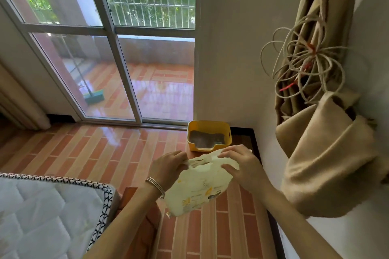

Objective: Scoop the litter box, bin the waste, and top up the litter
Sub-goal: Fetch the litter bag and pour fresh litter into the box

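Both hands pinch the top edge of the pale yellow plastic litter bag (pixel 197 185), left hand (pixel 168 169) and right hand (pixel 242 167) at opposite corners, with the yellow plastic litter box (pixel 209 135) just beyond them on the brick-tile floor (pixel 84 153), white quilted mattress (pixel 42 216) off left, bunched tan curtain (pixel 328 153) right.

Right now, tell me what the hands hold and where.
Both hands grip the pale yellow litter bag at its top edge: left hand at the left corner, right hand at the right.
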Demonstrator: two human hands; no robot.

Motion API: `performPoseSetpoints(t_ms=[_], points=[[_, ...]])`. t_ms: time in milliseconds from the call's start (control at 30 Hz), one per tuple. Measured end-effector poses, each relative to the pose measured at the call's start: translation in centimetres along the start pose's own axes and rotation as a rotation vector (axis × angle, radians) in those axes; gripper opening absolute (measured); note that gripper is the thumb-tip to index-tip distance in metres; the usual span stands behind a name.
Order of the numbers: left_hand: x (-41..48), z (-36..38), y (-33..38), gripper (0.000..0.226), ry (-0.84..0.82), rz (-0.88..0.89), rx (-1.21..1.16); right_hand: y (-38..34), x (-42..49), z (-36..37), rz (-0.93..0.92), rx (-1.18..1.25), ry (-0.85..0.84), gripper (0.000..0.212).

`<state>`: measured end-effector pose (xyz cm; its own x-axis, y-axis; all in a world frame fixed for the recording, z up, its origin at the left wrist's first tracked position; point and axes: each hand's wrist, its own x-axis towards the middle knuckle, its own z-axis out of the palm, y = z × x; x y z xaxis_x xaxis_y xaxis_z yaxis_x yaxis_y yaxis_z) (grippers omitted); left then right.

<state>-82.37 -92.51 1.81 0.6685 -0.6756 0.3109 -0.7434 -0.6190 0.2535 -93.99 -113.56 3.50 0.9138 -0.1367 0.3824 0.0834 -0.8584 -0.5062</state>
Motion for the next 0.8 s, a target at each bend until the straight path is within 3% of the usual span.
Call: performPoseSetpoints(t_ms=[367,467,633,800], points=[[10.7,3.5,-6.5,0.016,-0.038,-0.027,-0.117,2.6,11.1,5.1,-0.027,-0.109,0.009,0.022],[14.1,3.9,-8.4,0.014,-0.122,-0.025,-0.146,3.6,14.0,6.1,-0.020,-0.139,0.047,0.019],[19.3,4.7,-10.6,0.020,-0.224,0.054,-0.115,5.3,19.3,7.3,-0.016,-0.280,0.051,0.033],[23.5,5.3,-12.7,0.020,-0.217,0.060,-0.111,6.2,22.8,9.4,0.036,-0.302,0.046,0.035]])
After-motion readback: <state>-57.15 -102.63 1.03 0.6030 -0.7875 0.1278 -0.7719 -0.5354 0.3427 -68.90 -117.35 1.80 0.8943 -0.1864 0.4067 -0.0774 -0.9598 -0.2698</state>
